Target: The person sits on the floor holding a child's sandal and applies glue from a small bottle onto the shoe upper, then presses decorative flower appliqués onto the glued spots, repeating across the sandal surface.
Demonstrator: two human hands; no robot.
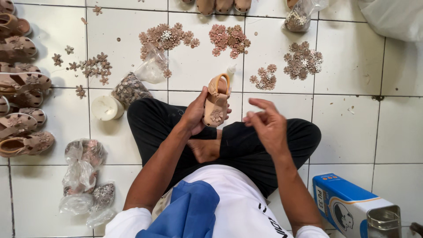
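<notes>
Along the left edge of the white tiled floor [352, 66] lies a column of tan sandals [20, 83], most with a flower on the strap. Just right of them, loose brown flower cutouts [94, 66] are scattered, with a white round tub [105, 108] below and a clear bag of flower pieces [132, 88] touching the person's black trouser knee. Lower left, more knotted clear bags [83, 172] hold similar pieces. Further right, near the top, sits a heap of pink-brown flowers [165, 37], then another heap [229, 39]. The person sits cross-legged, and the left hand [196, 112] is wrapped around a small tan sandal [217, 101], thumb on its side, holding it upright above the lap, toe downward, a flower [216, 116] on its front strap. A white nozzle tip [231, 69] shows just past the sandal's heel loop. The right hand [266, 123] hovers just beside the sandal, apart from it, fingers loosely spread and holding nothing visible. Beyond it lie two more flower heaps [302, 59], a bag of flowers [299, 17] at the top, and a blue and white metal can [352, 209] at the lower right.
</notes>
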